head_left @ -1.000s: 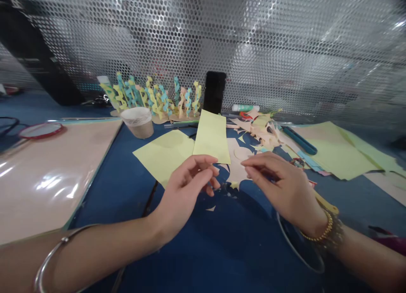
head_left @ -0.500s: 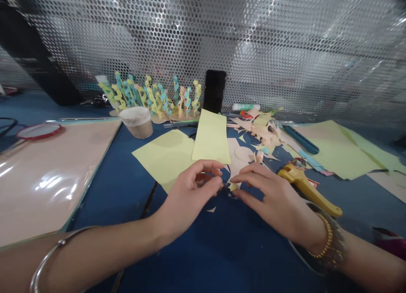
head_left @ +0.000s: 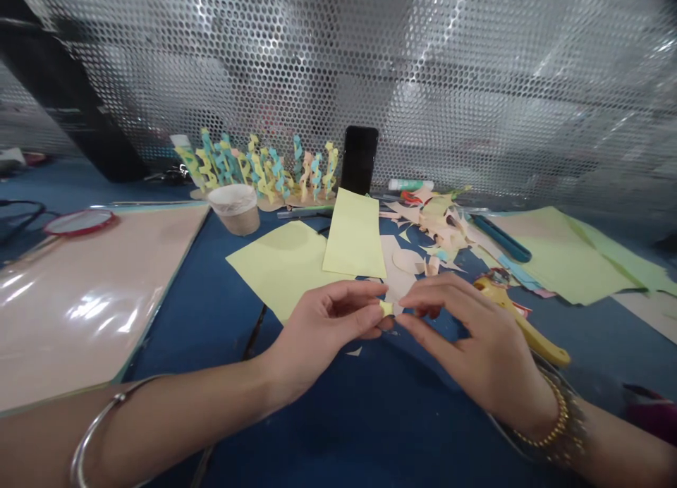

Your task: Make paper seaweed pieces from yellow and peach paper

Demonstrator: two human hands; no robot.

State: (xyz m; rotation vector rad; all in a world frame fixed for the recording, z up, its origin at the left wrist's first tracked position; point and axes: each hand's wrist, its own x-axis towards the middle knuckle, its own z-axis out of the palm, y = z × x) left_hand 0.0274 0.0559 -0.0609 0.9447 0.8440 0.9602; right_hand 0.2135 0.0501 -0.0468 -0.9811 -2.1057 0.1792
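A small folded yellow paper piece is pinched between the thumb and fingers of my left hand, held just above the blue tabletop. My right hand faces it from the right. Its thumb and index fingertips are slightly apart beside the piece, with nothing visible between them. Just beyond both hands lie a yellow paper strip and a larger yellow sheet. Pale pink paper with cut rounded shapes is partly behind my right fingers. A tiny pale scrap rests below my left hand.
Curly paper strips stand in a row at the back. Around are a paper cup, a phone, paper scraps, a yellow-handled tool, a teal cutter, a red-rimmed disc and a plastic-covered pink pack.
The yellow piece has come up from the table by my right fingertips into my left hand's pinch. My left hand has moved slightly right; the right fingers have come off the piece.
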